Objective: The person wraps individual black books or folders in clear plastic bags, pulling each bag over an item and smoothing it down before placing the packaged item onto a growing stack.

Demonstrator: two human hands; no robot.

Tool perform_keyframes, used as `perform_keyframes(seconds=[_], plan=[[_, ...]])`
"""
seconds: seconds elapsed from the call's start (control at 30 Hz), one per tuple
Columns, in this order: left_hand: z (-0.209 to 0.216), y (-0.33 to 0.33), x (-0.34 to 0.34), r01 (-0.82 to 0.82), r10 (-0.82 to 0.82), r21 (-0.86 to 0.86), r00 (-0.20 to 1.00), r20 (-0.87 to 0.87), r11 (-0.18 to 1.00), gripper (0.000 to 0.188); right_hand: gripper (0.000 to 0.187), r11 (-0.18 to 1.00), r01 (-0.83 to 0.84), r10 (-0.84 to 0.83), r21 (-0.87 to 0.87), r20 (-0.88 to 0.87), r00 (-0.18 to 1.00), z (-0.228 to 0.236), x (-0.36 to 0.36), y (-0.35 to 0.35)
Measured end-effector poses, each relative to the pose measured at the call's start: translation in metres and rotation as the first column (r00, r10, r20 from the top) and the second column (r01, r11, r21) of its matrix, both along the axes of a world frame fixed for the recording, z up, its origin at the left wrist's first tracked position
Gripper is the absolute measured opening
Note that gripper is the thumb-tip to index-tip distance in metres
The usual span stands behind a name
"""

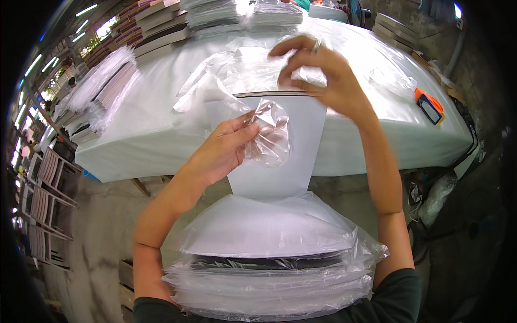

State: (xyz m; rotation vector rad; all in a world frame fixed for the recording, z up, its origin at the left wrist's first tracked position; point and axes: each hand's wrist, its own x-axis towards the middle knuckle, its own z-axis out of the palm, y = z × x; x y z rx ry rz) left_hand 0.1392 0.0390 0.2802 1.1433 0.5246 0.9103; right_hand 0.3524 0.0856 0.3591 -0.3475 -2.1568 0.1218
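Note:
My left hand (230,141) pinches a crumpled piece of clear plastic film (271,134) between thumb and fingers. Behind it, a flat pale grey-white panel (277,175) slants from the table edge down toward a stack of plastic-wrapped flat items (274,269) close to my body. Raised above the panel's far edge, my right hand (323,72) is open. Its fingers are curved, apart and blurred by motion, with nothing visible between them. Loose clear plastic sheeting (237,67) lies on the table just beyond both hands.
A pale cloth covers the table (124,153). Wrapped stacks stand at the left (99,94) and far side (215,13), near piled boxes (161,24). An orange-and-dark tool (429,106) lies at right. Slatted chairs (49,204) stand at left on the floor.

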Motion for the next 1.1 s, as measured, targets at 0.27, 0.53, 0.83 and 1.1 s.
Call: perform_keyframes(seconds=[0.27, 0.53, 0.83, 1.1], plan=[[0.013, -0.017, 0.007, -0.023, 0.019, 0.065, 0.998, 0.055, 0.998, 0.054, 0.045, 0.975, 0.039, -0.054, -0.218, -0.062, 0.997, -0.054, -0.002, -0.017], [0.021, -0.020, -0.013, -0.106, 0.031, 0.218, 0.947, 0.321, 0.970, 0.053, 0.037, 0.264, -0.481, 0.088, -0.836, -0.476, 0.875, -0.089, 0.012, -0.032], [-0.015, -0.010, -0.018, -0.182, 0.180, 0.108, 0.983, 0.024, 0.977, 0.055, 0.014, 0.611, 0.081, -0.315, -0.788, -0.148, 0.937, -0.091, 0.014, -0.046], [-0.025, -0.008, -0.011, -0.257, 0.318, 0.298, 0.932, -0.176, 0.919, 0.053, 0.019, 0.617, 0.088, -0.409, -0.782, -0.223, 0.885, -0.092, 0.014, -0.053]])
